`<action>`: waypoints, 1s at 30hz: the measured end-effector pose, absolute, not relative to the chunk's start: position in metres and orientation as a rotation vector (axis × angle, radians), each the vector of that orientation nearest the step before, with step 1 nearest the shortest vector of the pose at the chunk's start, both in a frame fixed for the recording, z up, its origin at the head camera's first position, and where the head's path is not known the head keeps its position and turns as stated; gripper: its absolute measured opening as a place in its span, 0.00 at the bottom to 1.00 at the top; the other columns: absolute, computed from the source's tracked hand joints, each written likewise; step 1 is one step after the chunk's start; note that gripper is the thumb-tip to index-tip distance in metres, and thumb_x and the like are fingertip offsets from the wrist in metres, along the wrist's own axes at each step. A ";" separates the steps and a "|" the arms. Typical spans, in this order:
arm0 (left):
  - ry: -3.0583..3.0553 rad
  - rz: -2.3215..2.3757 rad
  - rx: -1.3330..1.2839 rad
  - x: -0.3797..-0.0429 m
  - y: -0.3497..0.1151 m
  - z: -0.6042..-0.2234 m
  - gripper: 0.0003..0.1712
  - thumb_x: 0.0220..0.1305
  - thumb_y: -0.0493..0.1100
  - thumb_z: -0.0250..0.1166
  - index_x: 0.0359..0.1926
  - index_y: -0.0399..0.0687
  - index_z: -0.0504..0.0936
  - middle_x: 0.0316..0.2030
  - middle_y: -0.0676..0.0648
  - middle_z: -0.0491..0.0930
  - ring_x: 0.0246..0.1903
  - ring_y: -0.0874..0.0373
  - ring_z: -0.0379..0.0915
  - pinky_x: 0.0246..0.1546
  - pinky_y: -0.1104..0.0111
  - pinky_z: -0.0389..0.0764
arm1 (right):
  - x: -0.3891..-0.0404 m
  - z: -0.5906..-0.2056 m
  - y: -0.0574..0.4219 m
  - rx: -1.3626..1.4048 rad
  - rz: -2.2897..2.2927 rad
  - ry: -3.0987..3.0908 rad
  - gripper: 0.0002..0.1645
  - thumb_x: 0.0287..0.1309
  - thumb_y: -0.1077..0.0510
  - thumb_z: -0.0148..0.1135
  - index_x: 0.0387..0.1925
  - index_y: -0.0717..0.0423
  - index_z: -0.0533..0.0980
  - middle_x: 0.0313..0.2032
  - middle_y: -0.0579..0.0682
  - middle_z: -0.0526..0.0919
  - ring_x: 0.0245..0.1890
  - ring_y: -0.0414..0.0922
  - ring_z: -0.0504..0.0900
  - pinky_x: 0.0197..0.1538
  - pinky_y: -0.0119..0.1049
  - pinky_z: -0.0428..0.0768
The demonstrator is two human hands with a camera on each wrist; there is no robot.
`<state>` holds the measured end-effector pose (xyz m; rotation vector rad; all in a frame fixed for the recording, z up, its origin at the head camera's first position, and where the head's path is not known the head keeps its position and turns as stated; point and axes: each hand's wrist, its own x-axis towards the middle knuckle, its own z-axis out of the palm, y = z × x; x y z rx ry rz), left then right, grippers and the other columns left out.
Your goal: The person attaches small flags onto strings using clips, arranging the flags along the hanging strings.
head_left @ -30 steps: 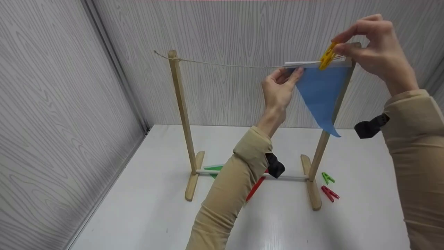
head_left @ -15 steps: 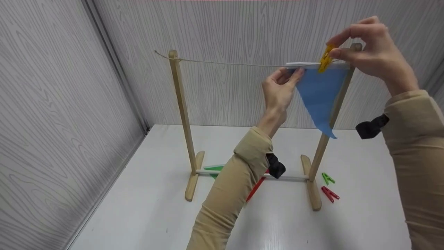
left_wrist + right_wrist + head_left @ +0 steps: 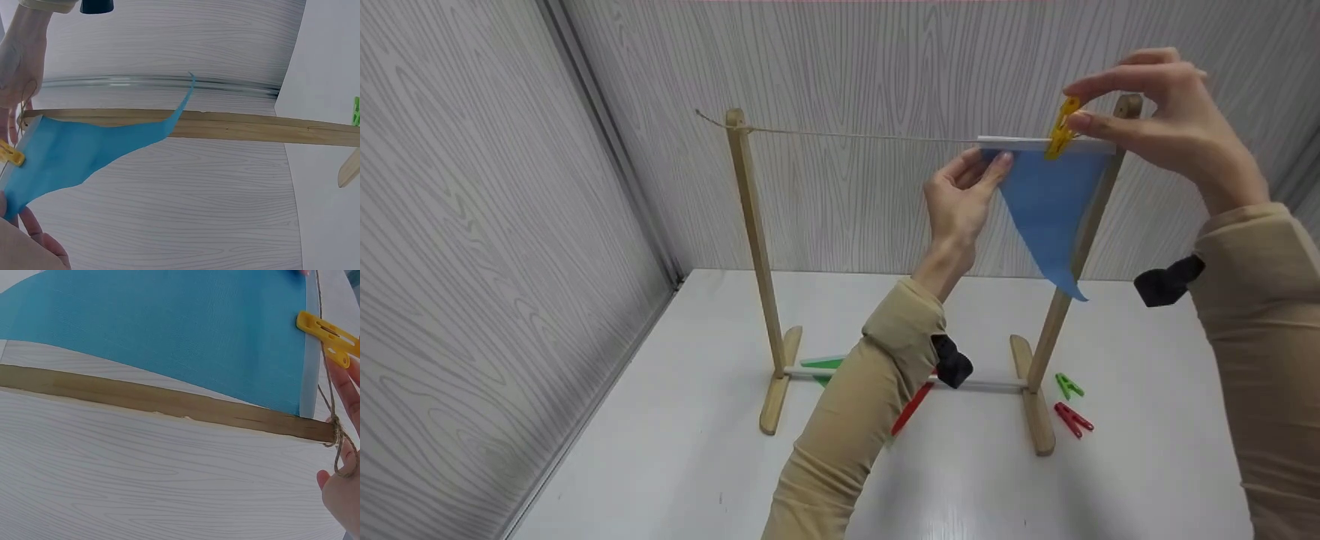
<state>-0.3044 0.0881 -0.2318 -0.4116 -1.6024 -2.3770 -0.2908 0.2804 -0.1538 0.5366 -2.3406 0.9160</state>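
A blue triangular pennant (image 3: 1046, 206) with a white top band hangs at the right end of the twine (image 3: 847, 136), its tip curling. My left hand (image 3: 960, 202) pinches its upper left corner between thumb and fingers. Near the middle of the band, a yellow clothespin (image 3: 1062, 129) straddles the top edge, and my right hand (image 3: 1177, 124) pinches its upper end. In the right wrist view, the clothespin's (image 3: 326, 331) jaws overlap the band and twine. The left wrist view shows the pennant (image 3: 84, 149) stretched beside the wooden post (image 3: 242, 126).
Two wooden posts, the left one (image 3: 754, 240) and the right one (image 3: 1046, 337), stand on feet joined by a white rod (image 3: 982, 383). A green clothespin (image 3: 1069, 385) and a red clothespin (image 3: 1074, 420) lie right of the stand. Green cloth (image 3: 821, 364) and red cloth (image 3: 911, 410) show beside the left sleeve.
My right hand has come down slightly and to the left with the yellow clothespin, which sits lower on the band. The pennant's tip has swung a little left. My left hand stays nearly in place.
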 end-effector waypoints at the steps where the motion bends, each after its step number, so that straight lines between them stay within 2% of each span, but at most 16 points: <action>1: -1.608 -2.378 -0.410 -0.304 0.088 -0.232 0.19 0.64 0.35 0.69 0.55 0.32 0.81 0.51 0.34 0.85 0.48 0.51 0.86 0.48 0.75 0.84 | -0.291 -0.154 0.280 0.535 0.924 -2.342 0.24 0.62 0.52 0.69 0.56 0.60 0.81 0.49 0.25 0.66 0.66 0.37 0.57 0.77 0.52 0.48; 5: -1.616 -2.385 -0.412 -0.302 0.085 -0.235 0.21 0.64 0.35 0.69 0.57 0.32 0.80 0.51 0.34 0.85 0.47 0.51 0.86 0.51 0.70 0.84 | -0.291 -0.156 0.279 0.541 0.922 -2.340 0.25 0.62 0.52 0.70 0.57 0.59 0.80 0.48 0.24 0.67 0.69 0.44 0.57 0.77 0.51 0.49; 8: -1.623 -2.371 -0.430 -0.302 0.081 -0.238 0.22 0.64 0.34 0.69 0.58 0.32 0.79 0.53 0.34 0.84 0.43 0.58 0.84 0.51 0.71 0.84 | -0.292 -0.158 0.279 0.549 0.923 -2.328 0.25 0.61 0.52 0.70 0.57 0.58 0.80 0.48 0.25 0.67 0.67 0.40 0.57 0.75 0.48 0.52; 11: -1.634 -2.354 -0.449 -0.303 0.078 -0.243 0.22 0.64 0.33 0.69 0.58 0.34 0.80 0.55 0.35 0.84 0.41 0.67 0.79 0.49 0.75 0.84 | -0.292 -0.161 0.279 0.545 0.944 -2.325 0.26 0.60 0.52 0.70 0.58 0.57 0.80 0.52 0.27 0.66 0.66 0.38 0.57 0.76 0.51 0.50; 15: -1.635 -2.350 -0.482 -0.304 0.074 -0.251 0.21 0.64 0.33 0.68 0.58 0.35 0.80 0.56 0.37 0.83 0.41 0.67 0.78 0.49 0.75 0.83 | -0.293 -0.166 0.279 0.570 0.963 -2.295 0.27 0.59 0.52 0.71 0.59 0.57 0.80 0.51 0.28 0.66 0.62 0.29 0.55 0.78 0.53 0.38; 17: -1.651 -2.339 -0.491 -0.303 0.072 -0.255 0.21 0.64 0.33 0.68 0.58 0.36 0.81 0.57 0.38 0.83 0.41 0.67 0.78 0.49 0.76 0.83 | -0.294 -0.168 0.279 0.578 0.965 -2.275 0.27 0.58 0.51 0.72 0.58 0.57 0.80 0.49 0.27 0.66 0.59 0.27 0.54 0.76 0.53 0.36; 23: -1.777 -2.241 -0.494 -0.302 0.067 -0.268 0.22 0.63 0.37 0.70 0.58 0.40 0.81 0.58 0.41 0.83 0.48 0.68 0.75 0.52 0.77 0.79 | -0.296 -0.175 0.281 0.607 0.925 -2.227 0.29 0.56 0.54 0.73 0.59 0.58 0.80 0.52 0.22 0.68 0.65 0.32 0.51 0.73 0.49 0.39; 26: -1.856 -2.183 -0.497 -0.302 0.064 -0.278 0.24 0.63 0.39 0.71 0.60 0.42 0.80 0.59 0.44 0.82 0.52 0.66 0.74 0.56 0.74 0.77 | -0.297 -0.176 0.280 0.656 0.890 -2.176 0.31 0.54 0.54 0.74 0.60 0.58 0.79 0.59 0.32 0.75 0.67 0.34 0.50 0.73 0.45 0.38; 30: -1.922 -2.166 -0.489 -0.302 0.060 -0.295 0.26 0.64 0.41 0.71 0.62 0.43 0.78 0.61 0.45 0.80 0.57 0.62 0.73 0.60 0.70 0.76 | -0.295 -0.182 0.279 0.669 0.871 -2.125 0.36 0.55 0.45 0.75 0.61 0.57 0.78 0.69 0.54 0.71 0.67 0.34 0.48 0.73 0.44 0.38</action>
